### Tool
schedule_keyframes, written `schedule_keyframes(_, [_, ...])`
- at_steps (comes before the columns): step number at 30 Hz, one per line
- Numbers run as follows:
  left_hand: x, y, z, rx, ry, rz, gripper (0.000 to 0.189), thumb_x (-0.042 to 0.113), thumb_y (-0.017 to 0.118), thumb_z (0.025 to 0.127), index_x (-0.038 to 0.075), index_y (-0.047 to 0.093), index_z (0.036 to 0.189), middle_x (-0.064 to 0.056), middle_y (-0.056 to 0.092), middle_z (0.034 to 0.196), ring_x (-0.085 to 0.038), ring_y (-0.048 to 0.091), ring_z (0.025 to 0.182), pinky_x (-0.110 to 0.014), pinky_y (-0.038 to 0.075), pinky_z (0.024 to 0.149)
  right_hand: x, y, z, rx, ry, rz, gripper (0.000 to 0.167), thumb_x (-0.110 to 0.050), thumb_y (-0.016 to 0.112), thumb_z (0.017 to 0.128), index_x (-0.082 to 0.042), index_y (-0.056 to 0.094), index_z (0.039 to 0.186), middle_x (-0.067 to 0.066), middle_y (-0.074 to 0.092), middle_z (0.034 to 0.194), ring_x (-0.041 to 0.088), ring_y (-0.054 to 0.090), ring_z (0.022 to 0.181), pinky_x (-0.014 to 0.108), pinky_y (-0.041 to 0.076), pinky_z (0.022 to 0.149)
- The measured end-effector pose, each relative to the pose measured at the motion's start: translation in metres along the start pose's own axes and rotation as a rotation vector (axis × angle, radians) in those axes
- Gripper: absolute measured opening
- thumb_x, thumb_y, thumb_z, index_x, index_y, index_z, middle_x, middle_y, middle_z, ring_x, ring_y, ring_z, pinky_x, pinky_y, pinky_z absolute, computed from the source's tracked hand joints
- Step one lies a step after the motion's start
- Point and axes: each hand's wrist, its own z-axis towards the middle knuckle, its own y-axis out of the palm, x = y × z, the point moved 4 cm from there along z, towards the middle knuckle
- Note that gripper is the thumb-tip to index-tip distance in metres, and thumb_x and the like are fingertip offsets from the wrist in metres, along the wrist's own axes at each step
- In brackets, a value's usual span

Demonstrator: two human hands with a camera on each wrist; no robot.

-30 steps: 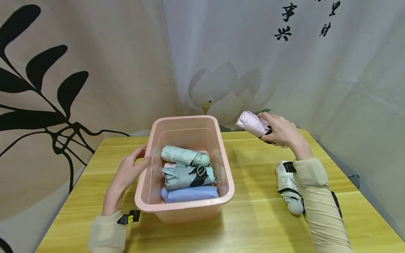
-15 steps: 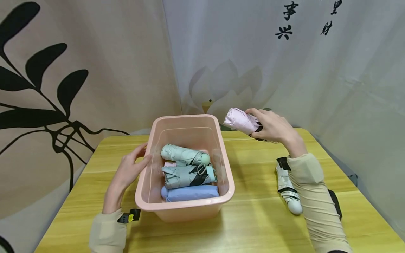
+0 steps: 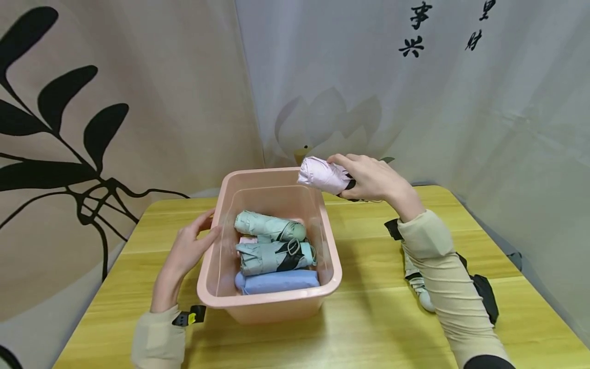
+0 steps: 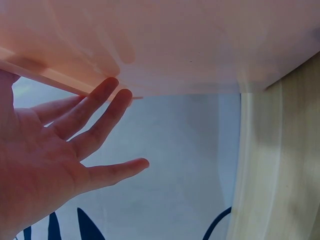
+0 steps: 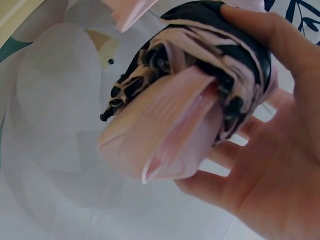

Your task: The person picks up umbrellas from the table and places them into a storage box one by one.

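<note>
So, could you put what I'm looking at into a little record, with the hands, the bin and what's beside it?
Left hand: left hand, touching the left side of the pink bin
Right hand: right hand, holding a folded pale pink umbrella near the bin's far right corner
In the bin: mint umbrella, grey-green umbrella, blue umbrella; something pink mostly hidden
Right of the bin: white umbrella, partly behind the right sleeve; a dark item, unclear
Surface: wooden table
</note>
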Motion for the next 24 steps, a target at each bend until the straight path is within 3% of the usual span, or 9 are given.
schedule_keyframes(7, [0.000,0.000,-0.001,-0.004,-0.013,-0.001,0.058,0.033,0.051,0.098,0.005,0.035,0.146,-0.027,0.055,0.130,-0.041,0.048,0.124,-0.055,0.048,0.094,-0.023,-0.001,0.014,-0.043,-0.048,-0.004,0.061,-0.025,0.071,0.077,-0.025,0.046,0.133,0.009,0.060,0.122,0.028,0.061,0.101,0.048,0.051,0.072])
schedule_keyframes(16, [0.000,0.000,-0.001,-0.002,-0.013,-0.007,0.057,0.033,0.051,0.098,0.006,0.036,0.146,-0.027,0.056,0.129,-0.041,0.049,0.123,-0.055,0.049,0.093,-0.052,0.007,0.038,-0.152,-0.125,-0.025,0.061,-0.028,0.071,0.080,-0.025,0.043,0.135,0.008,0.058,0.125,0.026,0.058,0.108,0.046,0.051,0.083])
schedule_keyframes(24, [0.000,0.000,-0.001,-0.002,-0.029,-0.023,0.058,0.034,0.051,0.098,0.006,0.036,0.146,-0.027,0.056,0.129,-0.041,0.050,0.122,-0.052,0.052,0.089,-0.077,0.017,0.059,-0.242,-0.186,-0.032,0.061,-0.028,0.069,0.081,-0.024,0.042,0.136,0.003,0.059,0.123,0.023,0.057,0.107,0.045,0.050,0.086])
